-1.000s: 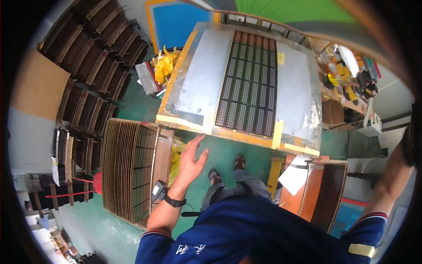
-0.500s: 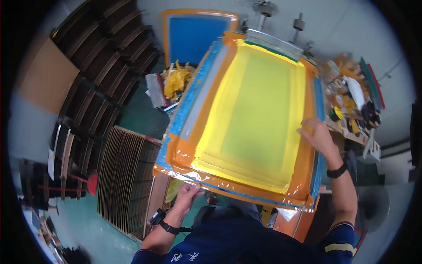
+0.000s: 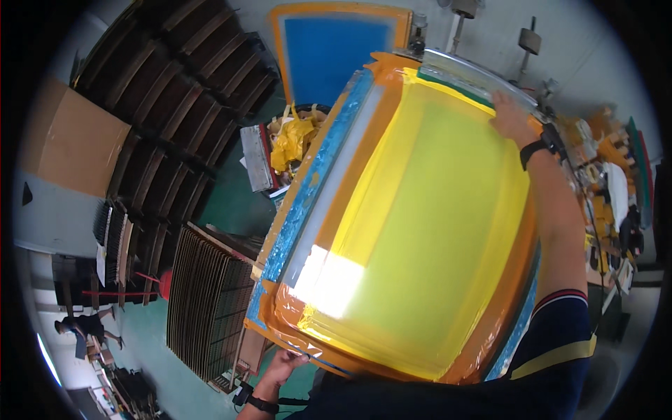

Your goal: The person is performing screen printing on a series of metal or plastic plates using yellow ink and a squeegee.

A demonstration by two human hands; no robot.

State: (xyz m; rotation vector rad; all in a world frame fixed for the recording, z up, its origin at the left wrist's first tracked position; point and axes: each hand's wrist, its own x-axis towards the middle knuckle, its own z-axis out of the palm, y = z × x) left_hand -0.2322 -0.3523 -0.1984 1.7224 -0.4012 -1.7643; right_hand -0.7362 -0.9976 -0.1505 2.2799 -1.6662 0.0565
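Note:
A large screen-printing frame fills the middle, tilted, with yellow mesh, orange tape and blue edging. Yellow ink borders its mesh. Across its far end lies a squeegee with a clear holder and a green blade. My left hand is closed on the frame's near left corner, the thumb on top and the other fingers partly hidden underneath. My right hand is stretched over the far right of the frame, fingers extended at the squeegee's right end. Whether they touch it I cannot make out.
A blue screen with an orange border leans on the far wall. A bin of yellow scraps stands left of the frame, near a wire drying rack and dark shelving. Cluttered supplies lie at the right. Another person is far left.
My right hand has gone from the frame's right side up to the squeegee's right end. The frame looks larger and nearer, and its glare has shifted. My left hand stays at the near left corner.

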